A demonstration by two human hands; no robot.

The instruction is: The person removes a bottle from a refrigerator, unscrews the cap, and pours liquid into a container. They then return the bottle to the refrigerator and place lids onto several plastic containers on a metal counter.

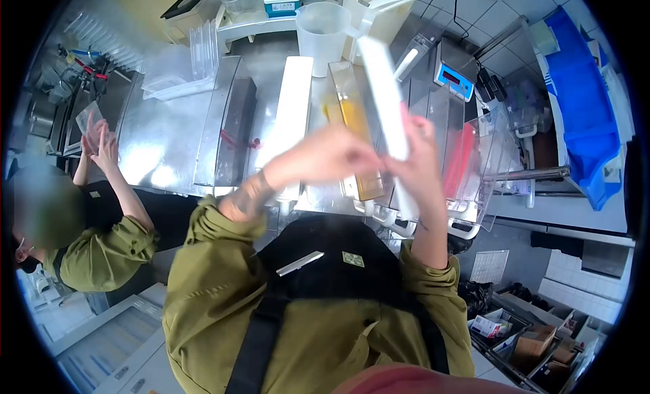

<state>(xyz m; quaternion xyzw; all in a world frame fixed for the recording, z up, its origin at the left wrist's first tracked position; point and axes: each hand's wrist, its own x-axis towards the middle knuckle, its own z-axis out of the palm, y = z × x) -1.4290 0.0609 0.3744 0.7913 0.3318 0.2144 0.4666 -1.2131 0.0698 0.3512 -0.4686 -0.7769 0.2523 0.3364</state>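
My right hand (418, 157) grips a long narrow white container (384, 89), held up and tilted over the steel table. Something pink shows near its fingers. My left hand (332, 154) is closed, its fingertips brought close to my right thumb; motion blurs it, and I cannot tell what it pinches. Beneath the left hand lies a long clear container with yellow contents (351, 113). Left of that is another long white container (295, 96). To the right of my right hand, a clear container with red contents (460, 157) stands among other clear ones.
A dark long container (237, 130) sits left on the steel table (162, 133). Behind stand a translucent jug (322, 32) and a scale (453, 79). A blue tray (579, 96) is at right. At left, a co-worker's hands (100, 143) hold a clear item.
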